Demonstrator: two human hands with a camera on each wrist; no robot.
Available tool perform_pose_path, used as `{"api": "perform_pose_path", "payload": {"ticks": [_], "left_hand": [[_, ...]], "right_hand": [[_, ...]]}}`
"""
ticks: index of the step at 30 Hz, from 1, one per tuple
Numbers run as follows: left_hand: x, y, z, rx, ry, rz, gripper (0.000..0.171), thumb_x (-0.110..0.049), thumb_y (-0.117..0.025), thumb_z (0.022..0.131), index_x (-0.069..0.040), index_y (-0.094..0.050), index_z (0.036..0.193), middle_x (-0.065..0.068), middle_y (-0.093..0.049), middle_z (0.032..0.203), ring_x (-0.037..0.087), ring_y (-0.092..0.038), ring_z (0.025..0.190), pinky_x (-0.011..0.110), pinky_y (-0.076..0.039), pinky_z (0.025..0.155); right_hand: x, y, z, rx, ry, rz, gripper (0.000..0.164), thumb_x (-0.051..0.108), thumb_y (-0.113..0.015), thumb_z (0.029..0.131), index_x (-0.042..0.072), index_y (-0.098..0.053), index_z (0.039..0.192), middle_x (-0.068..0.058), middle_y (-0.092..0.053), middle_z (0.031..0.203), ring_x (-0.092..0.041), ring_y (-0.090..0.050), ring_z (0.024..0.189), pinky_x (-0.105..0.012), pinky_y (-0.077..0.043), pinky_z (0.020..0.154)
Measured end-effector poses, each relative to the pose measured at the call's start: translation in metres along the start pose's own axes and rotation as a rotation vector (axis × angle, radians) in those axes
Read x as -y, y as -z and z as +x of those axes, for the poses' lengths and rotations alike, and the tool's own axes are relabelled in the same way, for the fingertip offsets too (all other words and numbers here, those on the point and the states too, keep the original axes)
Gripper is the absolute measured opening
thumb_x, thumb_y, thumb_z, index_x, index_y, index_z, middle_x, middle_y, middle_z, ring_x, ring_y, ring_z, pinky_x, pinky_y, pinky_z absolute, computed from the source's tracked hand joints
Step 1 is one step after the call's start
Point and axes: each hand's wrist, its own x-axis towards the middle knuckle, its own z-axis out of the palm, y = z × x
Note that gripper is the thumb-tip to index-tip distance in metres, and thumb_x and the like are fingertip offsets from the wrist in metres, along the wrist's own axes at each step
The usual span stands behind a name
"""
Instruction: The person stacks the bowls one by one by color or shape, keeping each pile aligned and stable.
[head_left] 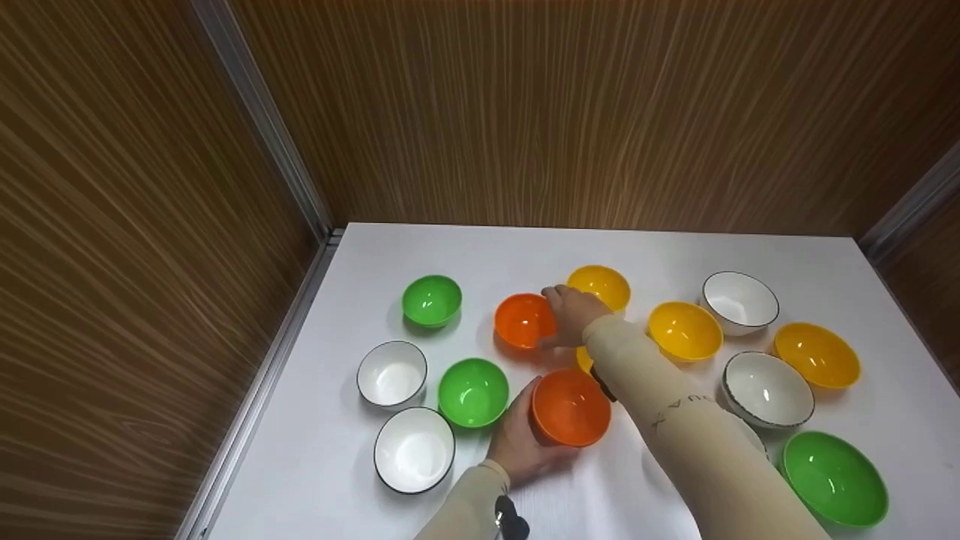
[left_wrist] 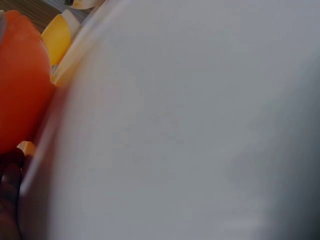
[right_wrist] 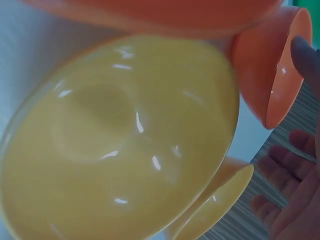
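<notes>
My left hand (head_left: 517,448) grips an orange bowl (head_left: 571,409) by its left side, low over the near middle of the table. This bowl (left_wrist: 22,82) fills the left edge of the left wrist view. Farther back, my right hand (head_left: 576,313) reaches to a second orange bowl (head_left: 521,322), fingers spread around its right rim. In the right wrist view the thumb overlaps that bowl's (right_wrist: 265,65) opening, while the other fingers (right_wrist: 285,170) stand apart from it. A yellow bowl (right_wrist: 120,130) lies beneath my right wrist, mostly hidden by the arm in the head view.
Green bowls (head_left: 472,392) and white dark-rimmed bowls (head_left: 414,450) stand at the left. Behind my right hand is a yellow bowl (head_left: 600,285). More yellow (head_left: 685,330), white (head_left: 769,390) and green bowls (head_left: 834,478) stand at the right. Wood-grain panels (head_left: 562,112) enclose the white table (head_left: 300,450).
</notes>
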Motion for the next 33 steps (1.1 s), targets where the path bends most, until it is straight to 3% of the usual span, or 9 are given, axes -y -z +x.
{"api": "perform_pose_path", "payload": {"ticks": [4,8,13,18,23,33], "left_hand": [[-0.001,0.001,0.000,0.002,0.003,-0.028,0.114,-0.053,-0.085,0.061,-0.016,-0.026,0.151,-0.009,-0.043,0.145,0.011,-0.043,0.130,0.038,-0.035,0.110],[-0.002,0.001,-0.003,0.009,0.035,-0.035,0.116,-0.052,-0.087,0.059,-0.018,-0.026,0.151,-0.010,-0.043,0.144,0.011,-0.043,0.129,0.038,-0.035,0.110],[-0.001,0.003,-0.006,0.018,0.052,-0.021,0.119,-0.055,-0.086,0.057,-0.018,-0.025,0.152,-0.007,-0.042,0.145,0.014,-0.042,0.130,0.041,-0.035,0.110],[0.002,0.009,-0.010,0.031,0.067,-0.021,0.120,-0.057,-0.085,0.058,-0.019,-0.023,0.153,-0.008,-0.040,0.147,0.013,-0.040,0.131,0.040,-0.032,0.111],[0.006,0.014,-0.016,0.022,0.083,-0.016,0.120,-0.056,-0.086,0.056,-0.020,-0.024,0.152,-0.008,-0.041,0.146,0.012,-0.041,0.131,0.041,-0.032,0.111],[0.006,0.007,-0.017,0.052,0.105,-0.036,0.120,-0.056,-0.086,0.056,-0.023,-0.023,0.153,-0.012,-0.040,0.145,0.010,-0.041,0.130,0.040,-0.032,0.112]], "right_hand": [[0.009,-0.001,0.004,0.004,0.001,0.022,0.110,0.061,-0.077,0.068,0.016,-0.024,0.153,-0.013,-0.030,0.153,-0.037,-0.038,0.134,-0.056,-0.030,0.109],[0.018,-0.003,0.005,0.034,0.003,0.022,0.113,0.061,-0.077,0.069,0.019,-0.017,0.155,-0.014,-0.022,0.157,-0.037,-0.030,0.138,-0.057,-0.024,0.112],[0.028,-0.005,0.006,0.091,-0.044,0.019,0.112,0.066,-0.072,0.070,0.024,-0.012,0.156,-0.015,-0.017,0.158,-0.040,-0.030,0.138,-0.059,-0.028,0.110],[0.040,-0.009,0.008,0.124,-0.079,0.007,0.113,0.073,-0.066,0.070,0.029,-0.007,0.156,-0.015,-0.015,0.159,-0.037,-0.025,0.141,-0.059,-0.026,0.110],[0.051,-0.017,0.013,0.101,-0.039,0.006,0.115,0.076,-0.062,0.070,0.025,-0.004,0.156,-0.019,-0.014,0.158,-0.035,-0.017,0.144,-0.055,-0.017,0.115],[0.042,-0.034,0.012,0.043,-0.067,0.024,0.109,0.069,-0.065,0.075,0.020,-0.011,0.156,-0.019,-0.025,0.155,-0.036,-0.026,0.140,-0.052,-0.016,0.116]]}}
